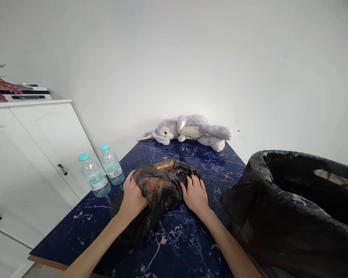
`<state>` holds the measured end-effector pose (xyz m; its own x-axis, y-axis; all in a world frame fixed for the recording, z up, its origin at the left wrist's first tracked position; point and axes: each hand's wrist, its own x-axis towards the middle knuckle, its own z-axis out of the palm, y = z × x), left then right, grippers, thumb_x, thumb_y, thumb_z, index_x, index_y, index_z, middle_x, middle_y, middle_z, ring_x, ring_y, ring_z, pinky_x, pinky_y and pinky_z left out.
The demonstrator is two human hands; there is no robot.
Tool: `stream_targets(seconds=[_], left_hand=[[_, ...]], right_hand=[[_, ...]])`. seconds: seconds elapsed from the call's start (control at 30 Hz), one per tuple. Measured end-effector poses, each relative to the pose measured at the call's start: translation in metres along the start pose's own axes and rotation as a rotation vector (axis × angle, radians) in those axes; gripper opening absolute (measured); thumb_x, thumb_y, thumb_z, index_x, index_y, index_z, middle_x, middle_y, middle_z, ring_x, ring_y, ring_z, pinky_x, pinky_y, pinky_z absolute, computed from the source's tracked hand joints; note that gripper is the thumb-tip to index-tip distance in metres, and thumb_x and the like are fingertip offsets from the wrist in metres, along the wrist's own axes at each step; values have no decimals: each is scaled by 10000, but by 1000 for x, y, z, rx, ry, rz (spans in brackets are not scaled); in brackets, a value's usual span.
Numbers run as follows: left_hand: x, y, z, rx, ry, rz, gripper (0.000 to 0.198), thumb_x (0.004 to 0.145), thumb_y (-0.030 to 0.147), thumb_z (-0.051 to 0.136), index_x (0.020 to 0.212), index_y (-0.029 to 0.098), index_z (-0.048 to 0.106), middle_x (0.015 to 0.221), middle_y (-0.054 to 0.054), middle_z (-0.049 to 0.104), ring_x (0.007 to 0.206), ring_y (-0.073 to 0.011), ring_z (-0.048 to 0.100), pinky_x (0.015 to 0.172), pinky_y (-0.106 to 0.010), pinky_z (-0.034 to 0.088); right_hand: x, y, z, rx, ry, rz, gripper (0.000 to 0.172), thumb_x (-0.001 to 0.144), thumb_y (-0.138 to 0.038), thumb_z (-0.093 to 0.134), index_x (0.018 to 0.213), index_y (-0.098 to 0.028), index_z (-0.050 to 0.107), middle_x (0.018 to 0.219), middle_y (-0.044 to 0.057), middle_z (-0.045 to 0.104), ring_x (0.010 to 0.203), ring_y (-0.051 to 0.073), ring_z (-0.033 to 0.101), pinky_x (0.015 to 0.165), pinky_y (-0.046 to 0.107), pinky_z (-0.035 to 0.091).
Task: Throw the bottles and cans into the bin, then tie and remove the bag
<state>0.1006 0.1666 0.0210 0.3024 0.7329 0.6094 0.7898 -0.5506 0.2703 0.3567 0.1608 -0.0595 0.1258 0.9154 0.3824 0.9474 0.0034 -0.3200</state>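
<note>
A crumpled black plastic bag [159, 193] lies in the middle of the dark blue marbled table [191, 247], with something brown-orange [164, 165] poking out of its far end. My left hand [132, 198] presses on the bag's left side, fingers curled round it. On the bag's right side rests my right hand [195, 194], its fingers stretched over the plastic.
Two small water bottles [94, 175] [111, 164] with teal caps stand at the table's left edge. A grey plush toy [188, 131] lies at the far end by the wall. A large bin lined in black [295, 204] fills the right. White cabinets [31, 154] stand to the left.
</note>
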Motion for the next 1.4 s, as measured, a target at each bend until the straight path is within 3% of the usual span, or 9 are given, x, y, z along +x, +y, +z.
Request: stream_targets(seconds=[0.1,0.2,0.37,0.5,0.7,0.93,1.07,1.2,1.4], left_hand=[[-27,-3,-53,60,-10,-77,538,837,644,737,1187,235,723,1508,-145,610,1442,-435,511,1171,-605,458],[-55,-13,-109,41,-74,-316,608,789,710,750,1275,357,652,1217,-12,789,1084,-341,764,899,-470,641],[-80,-47,-178,161,-55,-587,572,719,815,693,1158,450,662,903,119,801,719,-248,761,653,-378,602],[-73,-83,-201,367,-205,-576,542,770,830,640,1112,413,700,756,114,748,628,-199,670,622,-316,512],[-31,-110,-203,497,-321,-645,725,692,907,646,1093,309,731,860,32,781,826,-277,729,724,-332,509],[-10,-58,-196,427,-434,-572,808,989,780,346,1369,104,573,1171,-154,745,1030,-360,716,753,-322,497],[-25,-38,-184,605,-225,-543,924,989,778,353,1553,47,366,1398,-276,579,1075,-458,698,803,-484,557],[-52,-21,-165,628,7,-249,708,1022,663,426,1433,94,518,1326,-230,581,1105,-425,677,908,-546,563],[-55,-3,-108,107,-383,106,394,1097,314,394,1435,273,593,1390,-85,664,1323,-262,601,1112,-410,532]], right_hand=[[0,1,1,-3,-2,1,596,1105,-453,340,1510,-71,553,1598,205,519,1514,337,425,1258,486,261],[-1,1,2,-1,-4,0,602,1103,-456,346,1513,-63,548,1604,208,509,1517,341,418,1261,487,251],[-2,-1,1,-2,-11,0,601,1100,-455,353,1507,-63,557,1601,206,513,1513,347,422,1260,485,247],[-4,-1,0,-5,-15,-2,605,1098,-446,364,1513,-47,550,1605,211,506,1515,352,417,1262,490,245],[-5,-1,1,-12,-29,-5,606,1096,-445,362,1522,-55,547,1605,209,507,1517,348,418,1265,480,241],[-5,-1,1,-21,-37,-7,614,1098,-445,355,1528,-47,539,1612,215,496,1526,348,407,1265,490,245],[-5,-2,0,-24,-40,-11,609,1099,-441,355,1528,-51,543,1610,206,503,1520,348,418,1268,487,246],[-5,-2,0,-29,-41,-9,609,1100,-436,353,1531,-47,536,1614,209,496,1524,348,411,1267,490,246],[-6,-3,-1,-32,-41,-12,602,1100,-436,358,1530,-56,541,1609,199,506,1521,344,418,1267,487,248]])
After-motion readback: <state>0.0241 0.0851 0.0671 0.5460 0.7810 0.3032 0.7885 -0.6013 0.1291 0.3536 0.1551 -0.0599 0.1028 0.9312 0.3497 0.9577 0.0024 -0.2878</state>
